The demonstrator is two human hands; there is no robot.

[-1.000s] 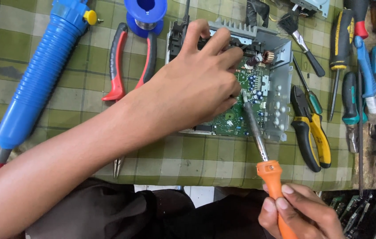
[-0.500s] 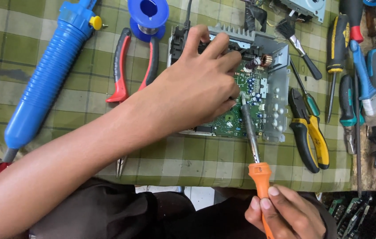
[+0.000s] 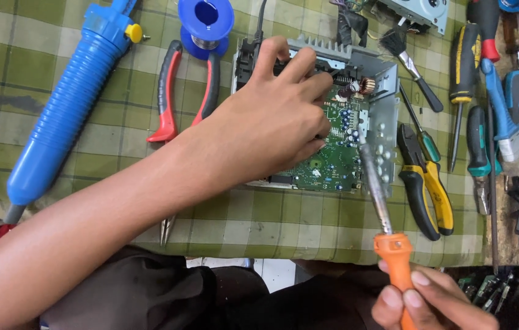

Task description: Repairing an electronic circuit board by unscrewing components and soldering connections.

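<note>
Left hand (image 3: 271, 131) lies spread over the green circuit board (image 3: 333, 162), palm down, with the fingers (image 3: 299, 61) curled onto the black and grey back edge of the metal chassis (image 3: 385, 122) that carries the board. It pins the unit down rather than closing round anything. Right hand (image 3: 427, 302), at the bottom edge of the view, is wrapped round the orange handle of a soldering iron (image 3: 381, 201); the iron's grey shaft slants up so that its tip sits at the right margin of the board, close to the chassis wall. Whether the tip touches a joint cannot be told.

The unit sits in the middle of a green checked cloth (image 3: 308, 226), with red-handled pliers (image 3: 177, 91) and a blue solder spool (image 3: 205, 24) just to its left, a big blue desoldering pump (image 3: 70, 116) further left, and yellow-and-black pliers (image 3: 424, 189) just to its right beside a row of screwdrivers (image 3: 464, 67).

The board looks light and stiff but fragile: small capacitors and a copper coil stand proud of it and would probably bend or snap under a careless finger. The sheet-metal frame appears the safer place to hold, by its outer edges and heat-sink rail, as the left hand partly does. The iron is likely hot along the shaft, so only the orange handle is fit to grasp.
</note>
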